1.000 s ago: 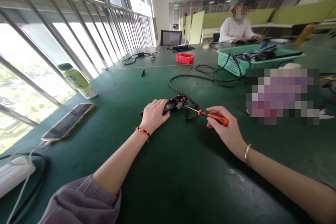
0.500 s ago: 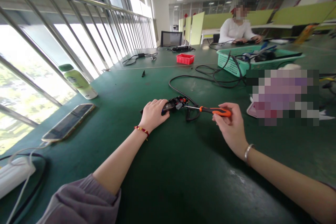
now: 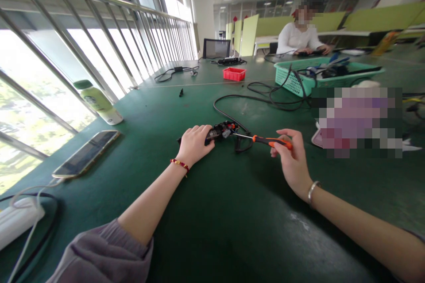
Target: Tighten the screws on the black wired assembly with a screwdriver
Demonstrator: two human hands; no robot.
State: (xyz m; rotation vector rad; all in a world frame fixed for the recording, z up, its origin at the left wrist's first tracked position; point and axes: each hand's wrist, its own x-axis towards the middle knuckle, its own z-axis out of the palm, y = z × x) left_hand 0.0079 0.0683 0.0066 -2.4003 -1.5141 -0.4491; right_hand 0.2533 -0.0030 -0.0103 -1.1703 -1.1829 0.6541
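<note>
My left hand lies curled over a small black device with exposed red and white parts, pressing it onto the green table. My right hand pinches the orange handle of a screwdriver, whose thin metal tip points left into the device's open end. A black cable loops away from the device toward the back.
A phone and a green-capped bottle lie at the left by the window railing. A white power strip sits at the near left. A red bin and a teal basket stand farther back. A seated person works at the far end.
My right hand has risen and shifted right, levelling the screwdriver so that its shaft lies nearly horizontal. The left hand and the device stay put.
</note>
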